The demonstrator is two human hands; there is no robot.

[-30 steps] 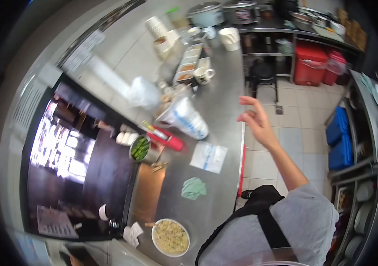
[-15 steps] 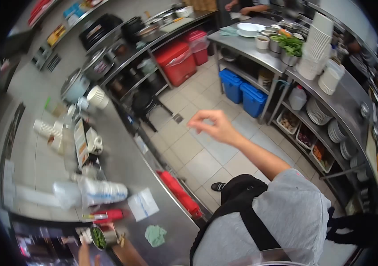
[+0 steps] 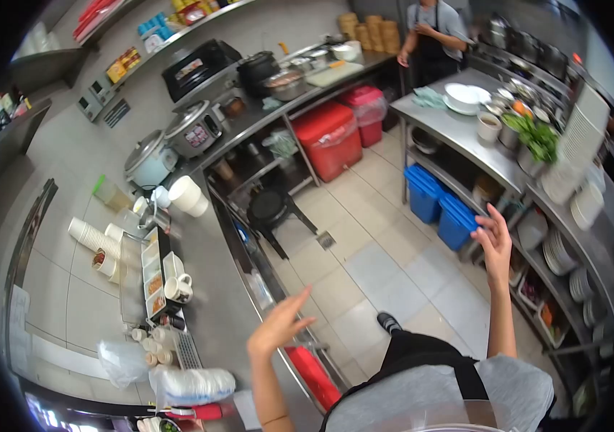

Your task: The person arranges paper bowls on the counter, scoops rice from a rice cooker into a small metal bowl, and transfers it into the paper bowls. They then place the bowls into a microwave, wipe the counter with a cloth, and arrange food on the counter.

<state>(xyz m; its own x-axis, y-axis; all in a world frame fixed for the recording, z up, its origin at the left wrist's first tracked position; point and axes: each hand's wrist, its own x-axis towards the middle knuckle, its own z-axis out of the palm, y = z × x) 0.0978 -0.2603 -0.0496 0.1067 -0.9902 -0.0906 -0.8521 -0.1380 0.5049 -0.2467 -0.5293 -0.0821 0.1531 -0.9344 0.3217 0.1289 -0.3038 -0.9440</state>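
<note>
My left hand (image 3: pixel 279 324) is raised beside the edge of the steel counter (image 3: pixel 224 288), fingers stretched out and holding nothing. Over the floor near the blue bins (image 3: pixel 436 205), my right hand (image 3: pixel 494 241) is lifted with its fingers apart and empty. Neither hand touches anything. White mugs (image 3: pixel 178 288) stand on the left counter by a tray of small food containers (image 3: pixel 154 282). Wrapped white cups (image 3: pixel 195 387) lie closer to me, beside a red item (image 3: pixel 207 412).
A black stool (image 3: pixel 269 209) stands on the tiles before red bins (image 3: pixel 327 140). Another person (image 3: pixel 436 39) is at the far end. On the right, a steel table (image 3: pixel 451 119) holds white plates (image 3: pixel 464 95), leafy greens (image 3: pixel 537 140) and stacked white containers (image 3: pixel 580 129).
The view has swung round and shifted toward the far end. My left hand has come up from near the metal container of green pieces, which it has left. My right hand's fingers have spread.
</note>
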